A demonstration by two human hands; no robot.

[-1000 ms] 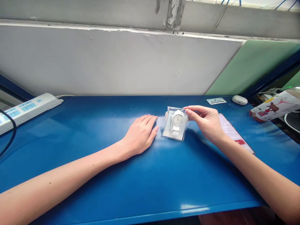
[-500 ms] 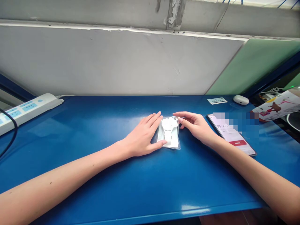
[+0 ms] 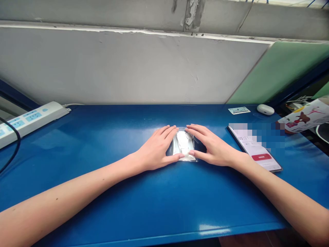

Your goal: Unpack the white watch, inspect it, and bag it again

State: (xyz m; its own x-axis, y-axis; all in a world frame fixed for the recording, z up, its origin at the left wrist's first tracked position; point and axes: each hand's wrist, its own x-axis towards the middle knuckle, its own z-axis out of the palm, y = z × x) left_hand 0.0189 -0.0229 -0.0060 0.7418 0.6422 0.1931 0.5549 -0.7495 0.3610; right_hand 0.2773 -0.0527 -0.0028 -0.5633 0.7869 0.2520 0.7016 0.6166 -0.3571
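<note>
A small clear plastic bag with a white watch inside [image 3: 184, 145] lies flat on the blue table [image 3: 128, 206]. My left hand [image 3: 156, 149] rests flat on the table against the bag's left edge, fingers stretched out, thumb tip on its near corner. My right hand [image 3: 212, 145] lies flat against the bag's right edge, fingers stretched out and partly over the bag. Neither hand grips the bag.
A phone with a lit screen [image 3: 254, 151] lies right of my right hand. A small card [image 3: 239, 110] and a white earbud case [image 3: 265, 109] sit at the back right, a printed package [image 3: 305, 118] at the far right. A white power strip [image 3: 28, 120] lies at the left.
The right hand held the bag tilted up, then laid it flat on the table and let go. Both hands came in to lie flat on either side of it.
</note>
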